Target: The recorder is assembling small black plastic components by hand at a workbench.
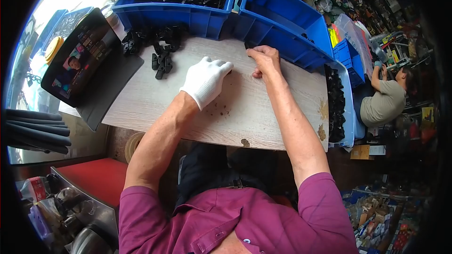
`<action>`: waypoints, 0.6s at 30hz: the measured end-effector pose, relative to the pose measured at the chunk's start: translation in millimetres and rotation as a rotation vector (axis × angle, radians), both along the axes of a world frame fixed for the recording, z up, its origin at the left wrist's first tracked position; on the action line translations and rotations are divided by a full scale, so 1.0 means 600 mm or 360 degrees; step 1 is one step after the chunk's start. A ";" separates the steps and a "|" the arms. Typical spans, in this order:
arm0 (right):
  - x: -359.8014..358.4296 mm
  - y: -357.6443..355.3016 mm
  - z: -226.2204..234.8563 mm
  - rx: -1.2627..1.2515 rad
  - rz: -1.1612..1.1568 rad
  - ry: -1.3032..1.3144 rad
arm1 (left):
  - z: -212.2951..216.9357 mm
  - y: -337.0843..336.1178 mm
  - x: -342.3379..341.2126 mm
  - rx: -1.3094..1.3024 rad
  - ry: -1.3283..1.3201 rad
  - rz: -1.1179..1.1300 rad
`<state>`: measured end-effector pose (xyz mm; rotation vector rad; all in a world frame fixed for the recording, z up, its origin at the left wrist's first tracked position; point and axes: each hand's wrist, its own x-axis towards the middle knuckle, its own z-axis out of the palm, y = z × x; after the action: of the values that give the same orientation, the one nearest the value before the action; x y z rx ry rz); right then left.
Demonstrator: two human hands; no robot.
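- My right hand (266, 60), upper centre of frame, pinches a small black part (247, 45) against the table (263, 113)
- My gloved left hand (205, 81) rests curled, holding nothing
- I'd keep that pinch firm, near the right blue bin (282, 28)

Tablet: I see a tablet (80, 59) propped at the table's left edge.
Bins: two blue bins (197, 16) stand behind.
Tray: a side tray (349, 108) holds black parts.
Co-worker: a person (388, 99) sits at right.
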<state>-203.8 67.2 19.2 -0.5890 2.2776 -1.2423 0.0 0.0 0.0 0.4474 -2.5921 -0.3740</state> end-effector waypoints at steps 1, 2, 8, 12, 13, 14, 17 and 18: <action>-0.003 0.008 0.002 -0.0064 -0.0002 -0.0108 | 0.001 0.002 -0.001 0.0009 -0.0011 0.0047; -0.006 0.017 0.004 -0.0128 -0.0005 -0.0217 | 0.003 0.005 -0.002 0.0018 -0.0024 0.0095; 0.022 0.065 0.001 -0.0391 0.0018 -0.0489 | -0.018 -0.001 -0.009 0.0282 0.0373 0.0194; 0.083 0.097 -0.012 -0.0678 0.0160 -0.0677 | -0.032 0.002 -0.029 0.0958 0.0769 0.0157; 0.099 0.098 -0.019 -0.0762 0.0238 -0.0647 | -0.032 0.001 -0.032 0.1112 0.0763 0.0086; 0.112 0.100 -0.022 -0.0776 0.0239 -0.0619 | -0.034 0.003 -0.034 0.1266 0.0756 0.0016; 0.119 0.106 -0.019 -0.0812 0.0205 -0.0593 | -0.025 0.019 -0.041 0.1986 0.0891 -0.0103; 0.114 0.109 -0.018 -0.0796 0.0225 -0.0640 | -0.024 0.020 -0.042 0.1984 0.0891 -0.0106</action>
<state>-135.2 132.8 8.7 -0.5909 1.5752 -1.6932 -24.9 12.1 -14.1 0.5235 -1.5630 -1.8309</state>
